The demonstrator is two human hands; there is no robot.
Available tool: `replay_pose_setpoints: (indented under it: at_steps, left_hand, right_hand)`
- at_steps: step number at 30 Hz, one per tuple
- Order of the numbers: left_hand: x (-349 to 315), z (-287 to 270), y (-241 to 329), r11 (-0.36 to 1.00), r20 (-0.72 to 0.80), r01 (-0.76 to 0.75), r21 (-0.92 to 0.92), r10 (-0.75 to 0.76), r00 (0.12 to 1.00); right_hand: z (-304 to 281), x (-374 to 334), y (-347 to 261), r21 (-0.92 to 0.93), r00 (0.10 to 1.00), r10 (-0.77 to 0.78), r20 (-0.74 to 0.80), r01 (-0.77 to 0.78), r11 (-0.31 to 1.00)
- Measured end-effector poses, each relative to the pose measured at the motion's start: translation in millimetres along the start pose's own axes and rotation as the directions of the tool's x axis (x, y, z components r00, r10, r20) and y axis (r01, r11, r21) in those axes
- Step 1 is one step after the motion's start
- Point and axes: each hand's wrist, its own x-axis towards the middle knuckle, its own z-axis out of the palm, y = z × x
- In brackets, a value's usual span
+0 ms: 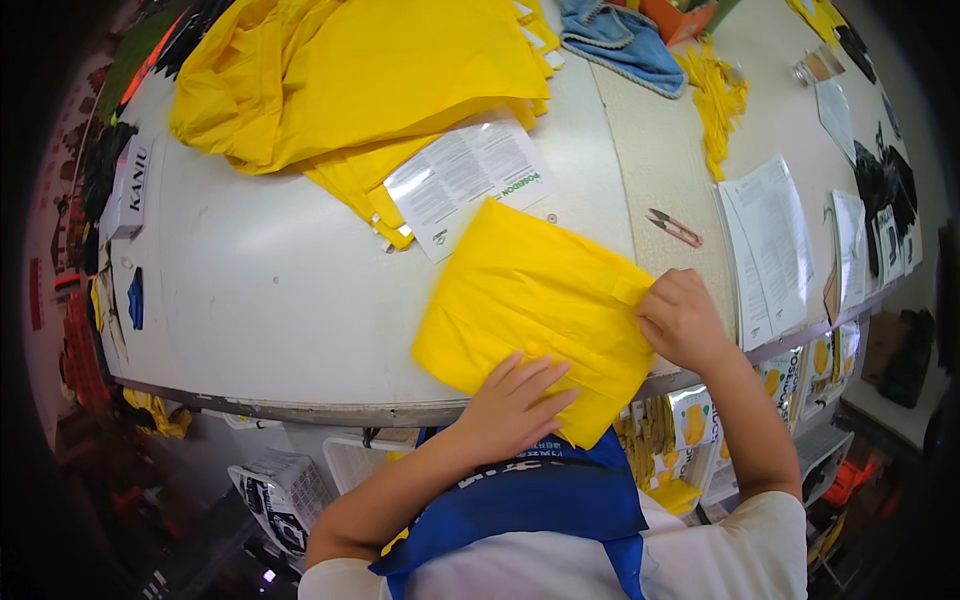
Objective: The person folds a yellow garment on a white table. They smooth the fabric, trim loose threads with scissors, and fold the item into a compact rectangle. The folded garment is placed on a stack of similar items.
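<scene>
A folded yellow garment (530,285) of thin, creased fabric lies at the table's front edge, its near corner hanging over toward my blue apron (540,505). Across its near left part rests my left hand (520,405), fingers spread flat on the cloth. My right hand (683,318) is closed in a pinch on the garment's right edge, by a small yellow tab. Just beyond the far corner, a printed white sheet (465,170) lies partly under a large heap of yellow garments (370,75). Red-handled thread snips (677,228) lie beyond my right hand.
Stacked printed papers (770,250) lie along the right side of the white table (240,290). A blue cloth (625,50) and tangled yellow strips (717,100) are at the back. At the left stands a white box (130,190). Below the edge are a white basket (285,500) and packaged goods (692,418).
</scene>
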Motion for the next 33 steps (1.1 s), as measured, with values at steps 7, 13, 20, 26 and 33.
replay_pose_setpoints:
  at_steps: [7, 13, 20, 26, 33]
  left_hand:
    - [-52.3, 16.0, 16.3, -0.4, 0.72, 0.633, -0.663, -0.574, 0.391]
    - [-22.0, 58.1, 13.2, -0.443, 0.389, 0.037, -0.896, -0.742, 0.546]
    - [-26.1, 71.1, -1.6, -0.427, 0.343, -0.032, -0.904, -0.767, 0.543]
    - [-37.9, 55.0, 8.0, -0.361, 0.326, -0.011, -0.933, -0.854, 0.405]
    - [-52.3, 33.4, 22.1, 0.045, 0.298, 0.575, -0.817, -0.82, 0.488]
  right_hand:
    - [13.2, 50.4, -18.9, -0.026, 0.842, 0.374, 0.39, -0.396, 0.918]
    - [23.5, 80.3, -2.1, 0.058, 0.613, 0.463, 0.64, -0.639, 0.767]
    - [26.0, 78.7, 2.2, 0.404, 0.514, 0.318, 0.797, -0.844, 0.352]
    - [36.0, 74.1, 13.7, 0.354, 0.682, 0.375, 0.628, -0.679, 0.643]
    - [44.9, 24.3, 135.8, -0.199, 0.905, 0.397, -0.152, -0.422, 0.885]
